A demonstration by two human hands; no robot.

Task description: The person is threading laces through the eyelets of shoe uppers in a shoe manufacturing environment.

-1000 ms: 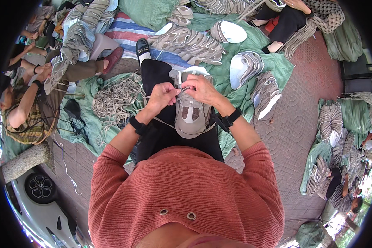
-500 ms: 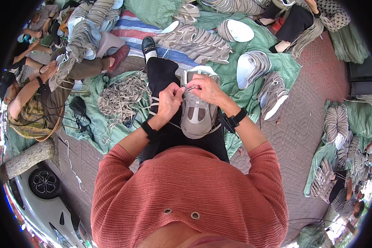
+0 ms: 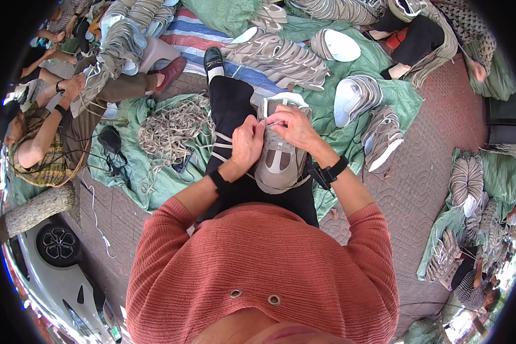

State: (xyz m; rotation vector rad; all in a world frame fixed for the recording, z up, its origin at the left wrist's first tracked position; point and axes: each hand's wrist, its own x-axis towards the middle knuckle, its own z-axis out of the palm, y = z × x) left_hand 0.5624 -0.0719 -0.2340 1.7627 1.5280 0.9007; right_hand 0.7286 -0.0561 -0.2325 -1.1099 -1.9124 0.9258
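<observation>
A grey-beige shoe upper [image 3: 280,162] with mesh panels lies across my lap, its toe pointing toward me. My left hand [image 3: 247,142] is closed in a pinch at the upper's left edge. Close beside it, my right hand [image 3: 293,127] pinches over the throat of the upper. A short stretch of grey shoelace [image 3: 274,122] runs between the fingertips of both hands. Pale lace loops [image 3: 223,141] hang over my dark-trousered left leg. My fingers hide much of the eyelet area.
A tangled heap of laces [image 3: 175,129] lies on green sheeting at the left. Stacked shoe uppers [image 3: 281,60] stretch ahead, with more bundles [image 3: 358,100] to the right. A seated co-worker [image 3: 43,143] handles uppers at far left. A parked car [image 3: 57,281] stands behind at the left.
The view has shifted slightly, so most things appear a little farther right. My left hand has turned somewhat, and both hands remain together at the lace.
</observation>
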